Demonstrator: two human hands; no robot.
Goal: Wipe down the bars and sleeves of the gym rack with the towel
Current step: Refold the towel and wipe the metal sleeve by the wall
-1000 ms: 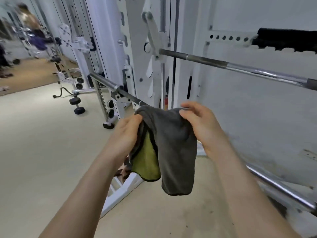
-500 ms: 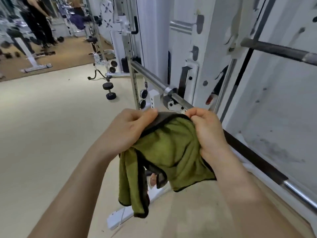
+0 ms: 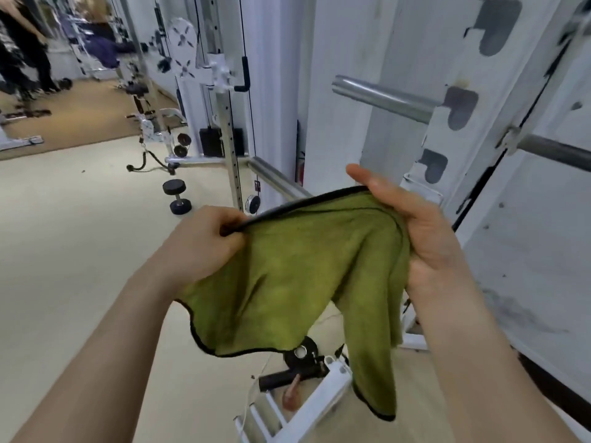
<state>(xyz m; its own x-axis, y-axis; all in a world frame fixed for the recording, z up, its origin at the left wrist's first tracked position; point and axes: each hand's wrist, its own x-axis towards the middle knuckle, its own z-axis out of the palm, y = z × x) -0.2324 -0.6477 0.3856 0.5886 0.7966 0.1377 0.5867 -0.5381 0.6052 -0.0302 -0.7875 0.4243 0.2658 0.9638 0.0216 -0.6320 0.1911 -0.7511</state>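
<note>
Both hands on the towel (image 3: 307,270), held in the air in front of the rack upright (image 3: 463,129), green side toward us. Our left hand (image 3: 204,241) pinches the black-trimmed top edge, fingers curled. Our right hand (image 3: 425,238) grips the other end bunched in the palm, thumb sticking up free. The top edge is stretched between the hands and the rest hangs slack, with one corner drooping low on the right. The towel touches no bar. Lower sleeve (image 3: 275,179) sits just behind the towel; upper sleeve (image 3: 380,97) is above it. Dumbbell (image 3: 177,196) on the floor (image 3: 80,251) to the left.
</note>
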